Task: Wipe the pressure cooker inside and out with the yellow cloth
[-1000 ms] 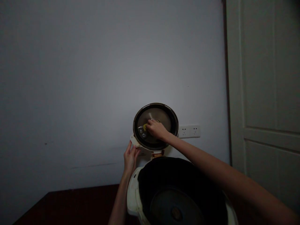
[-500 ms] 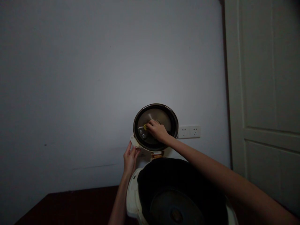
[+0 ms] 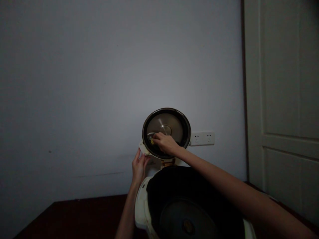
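A white electric pressure cooker (image 3: 142, 206) stands with its lid (image 3: 177, 124) raised, the metal inner side towards me. My left hand (image 3: 139, 167) grips the white handle tab (image 3: 144, 149) at the lid's lower left. Pinched in my right hand (image 3: 165, 142) is a small yellow pad (image 3: 152, 141), mostly hidden by the fingers; whether it is sponge or cloth I cannot tell. It lies against the lower left of the lid's inside, close to the small valve fittings. Below, the cooker's dark cavity (image 3: 188, 212) has no inner pot in it.
The cooker is on a dark reddish-brown table (image 3: 74, 215) against a pale wall (image 3: 99, 83). A double wall socket (image 3: 202, 138) is just right of the lid. A cream panelled door (image 3: 281, 99) stands at the right. The light is dim.
My right hand has moved the yellow pad down and slightly left, from the lid's metal plate to beside the valve fittings. My left hand keeps its hold on the lid's handle tab.
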